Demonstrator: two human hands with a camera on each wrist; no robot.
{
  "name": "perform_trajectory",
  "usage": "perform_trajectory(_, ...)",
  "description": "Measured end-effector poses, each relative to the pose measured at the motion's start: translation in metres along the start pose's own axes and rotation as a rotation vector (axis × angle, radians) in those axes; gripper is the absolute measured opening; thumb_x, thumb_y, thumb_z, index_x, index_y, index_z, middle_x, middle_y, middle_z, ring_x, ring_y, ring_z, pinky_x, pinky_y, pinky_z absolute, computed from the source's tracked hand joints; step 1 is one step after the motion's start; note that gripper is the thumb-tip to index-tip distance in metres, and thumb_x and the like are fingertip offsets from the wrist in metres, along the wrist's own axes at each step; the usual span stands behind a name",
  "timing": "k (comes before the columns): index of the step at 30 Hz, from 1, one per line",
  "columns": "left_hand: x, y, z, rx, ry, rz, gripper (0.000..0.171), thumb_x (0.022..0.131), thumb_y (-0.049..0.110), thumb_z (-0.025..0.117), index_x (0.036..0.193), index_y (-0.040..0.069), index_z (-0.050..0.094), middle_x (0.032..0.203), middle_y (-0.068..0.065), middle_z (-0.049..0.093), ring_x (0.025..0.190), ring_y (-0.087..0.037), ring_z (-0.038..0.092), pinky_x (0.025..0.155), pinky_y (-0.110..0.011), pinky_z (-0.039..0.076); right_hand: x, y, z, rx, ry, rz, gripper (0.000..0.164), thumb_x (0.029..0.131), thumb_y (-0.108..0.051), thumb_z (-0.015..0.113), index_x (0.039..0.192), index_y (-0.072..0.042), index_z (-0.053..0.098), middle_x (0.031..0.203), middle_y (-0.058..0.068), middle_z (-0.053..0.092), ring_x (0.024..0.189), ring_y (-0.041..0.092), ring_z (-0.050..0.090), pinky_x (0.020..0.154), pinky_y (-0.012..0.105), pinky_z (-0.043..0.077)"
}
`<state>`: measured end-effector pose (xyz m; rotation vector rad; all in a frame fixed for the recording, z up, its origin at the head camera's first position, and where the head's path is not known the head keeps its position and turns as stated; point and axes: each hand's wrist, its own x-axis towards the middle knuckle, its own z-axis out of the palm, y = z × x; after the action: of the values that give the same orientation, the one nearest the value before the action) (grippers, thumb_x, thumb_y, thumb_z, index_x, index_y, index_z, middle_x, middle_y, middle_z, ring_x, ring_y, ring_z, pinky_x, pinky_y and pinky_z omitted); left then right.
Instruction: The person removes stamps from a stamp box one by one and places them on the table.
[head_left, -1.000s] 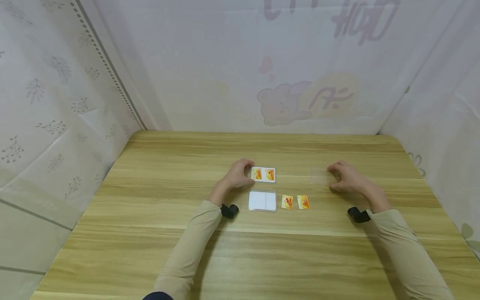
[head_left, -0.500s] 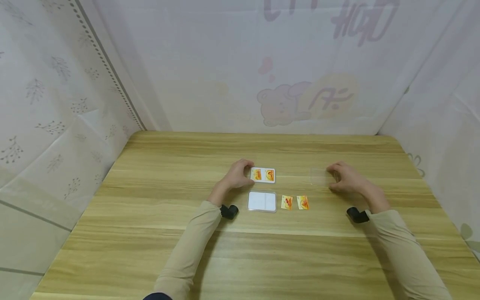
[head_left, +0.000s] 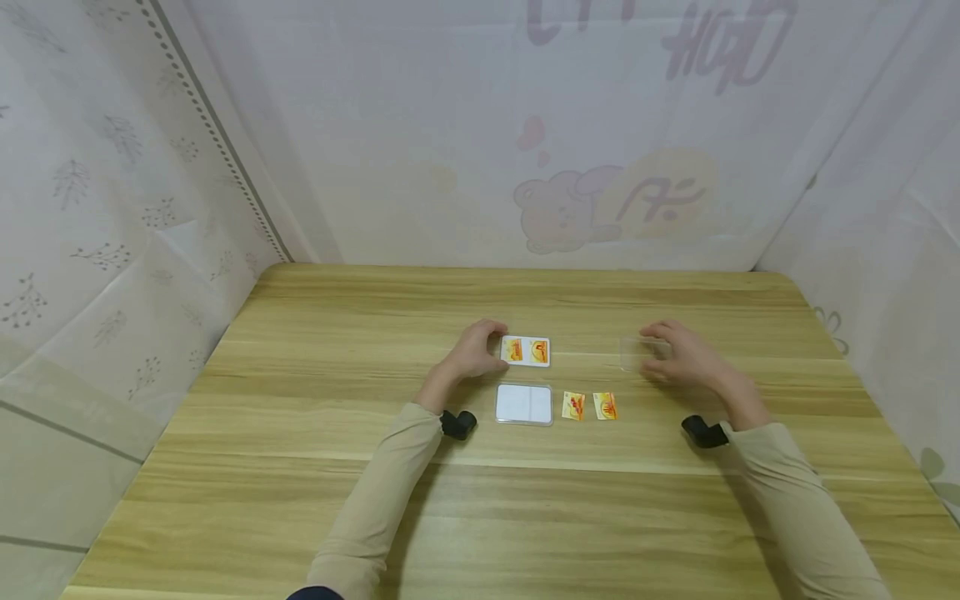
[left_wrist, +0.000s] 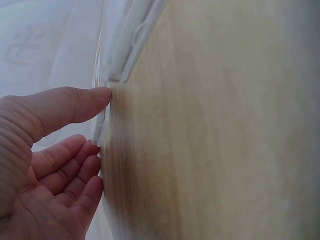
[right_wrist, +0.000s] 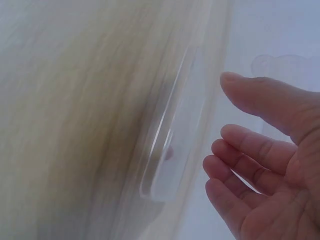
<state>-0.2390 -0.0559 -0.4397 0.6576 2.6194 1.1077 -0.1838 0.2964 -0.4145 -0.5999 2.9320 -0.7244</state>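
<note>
My left hand (head_left: 474, 348) holds a small flat case (head_left: 527, 351) at its left end, thumb on the near edge and fingers at the far edge. Two orange-and-yellow stamp-like cards lie side by side on its white insert. In the left wrist view, the thumb (left_wrist: 75, 102) rests at the case's corner. To the right, my right hand (head_left: 686, 358) hovers over a clear plastic cover (head_left: 633, 354) on the table. The right wrist view shows its fingers (right_wrist: 240, 165) loosely bent and apart from the cover, with nothing between them.
A second clear case (head_left: 524, 404) with a bare white two-part insert lies nearer to me. Right of it lie two loose stamp-like cards, one (head_left: 573, 406) beside the other (head_left: 604, 406). The wooden table (head_left: 480, 517) meets printed curtains (head_left: 420, 167) behind.
My right hand has let go of the clear cover's right edge and shifted left over it. The left hand and its case have stayed in place.
</note>
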Motion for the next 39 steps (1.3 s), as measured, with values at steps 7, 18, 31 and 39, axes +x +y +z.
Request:
perform_trajectory(7, 0.0, 0.0, 0.0, -0.004, -0.002, -0.009, 0.059, 0.072, 0.001, 0.076, 0.125, -0.006, 0.052, 0.127, -0.017, 0.053, 0.121, -0.029, 0.046, 0.105, -0.036, 0.034, 0.005, -0.008, 0.001, 0.025, 0.051, -0.062, 0.045, 0.082, -0.01, 0.07, 0.118, 0.012, 0.054, 0.116, 0.03, 0.053, 0.103, 0.044, 0.05, 0.086, 0.057, 0.041)
perform_trajectory(18, 0.002, -0.002, 0.001, -0.019, 0.001, 0.001, 0.059, 0.072, 0.001, 0.075, 0.126, -0.006, 0.051, 0.125, -0.017, 0.053, 0.118, -0.029, 0.048, 0.103, -0.036, 0.036, 0.015, -0.018, 0.003, 0.007, 0.044, -0.068, 0.043, 0.084, -0.009, 0.068, 0.12, 0.01, 0.055, 0.116, 0.027, 0.056, 0.104, 0.042, 0.052, 0.087, 0.055, 0.042)
perform_trajectory(31, 0.001, -0.003, 0.001, -0.027, 0.0, 0.003, 0.059, 0.072, 0.001, 0.076, 0.125, -0.006, 0.052, 0.126, -0.018, 0.053, 0.119, -0.029, 0.047, 0.104, -0.037, 0.035, 0.028, -0.034, 0.013, 0.011, 0.066, -0.109, 0.042, 0.083, -0.009, 0.07, 0.118, 0.01, 0.057, 0.115, 0.025, 0.058, 0.101, 0.041, 0.055, 0.085, 0.053, 0.045)
perform_trajectory(39, 0.0, -0.003, 0.001, -0.027, 0.0, -0.003, 0.059, 0.072, 0.001, 0.076, 0.125, -0.006, 0.052, 0.126, -0.017, 0.053, 0.12, -0.029, 0.046, 0.104, -0.037, 0.035, 0.037, -0.045, 0.017, 0.049, 0.055, -0.109, 0.042, 0.083, -0.009, 0.07, 0.118, 0.009, 0.057, 0.117, 0.024, 0.058, 0.103, 0.04, 0.055, 0.087, 0.052, 0.045)
